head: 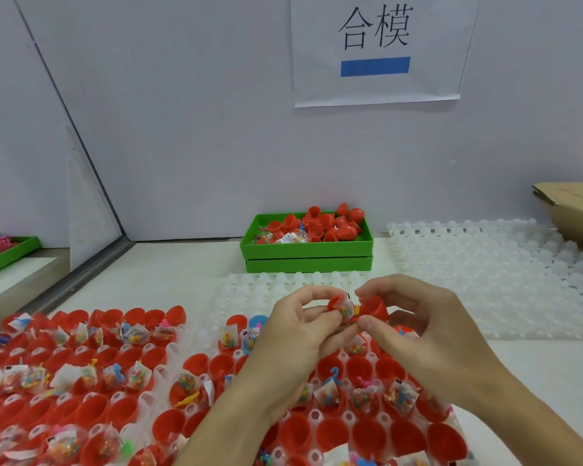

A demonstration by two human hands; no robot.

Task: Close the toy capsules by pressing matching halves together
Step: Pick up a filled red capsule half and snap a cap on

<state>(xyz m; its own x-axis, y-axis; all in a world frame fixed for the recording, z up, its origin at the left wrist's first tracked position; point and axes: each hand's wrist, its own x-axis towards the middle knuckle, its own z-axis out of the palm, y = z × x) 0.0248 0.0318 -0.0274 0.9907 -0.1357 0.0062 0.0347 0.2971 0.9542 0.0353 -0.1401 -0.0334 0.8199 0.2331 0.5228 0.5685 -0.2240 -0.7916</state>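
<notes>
My left hand (297,326) pinches a red capsule half (334,303) with a small clear toy packet (345,309) sticking out of it. Facing it, my right hand (414,327) grips a second red capsule half (374,307), open end toward the first. The two halves sit a little apart, above the near tray. Under my forearms, a clear holder tray (317,415) carries several red halves, some holding toy packets. A second such tray (81,371) lies to the left.
A green bin (305,250) of loose red halves and packets stands by the back wall. Empty clear trays (485,280) spread to the right, a cardboard box (576,213) beyond them. Another green bin (7,253) sits far left behind a divider.
</notes>
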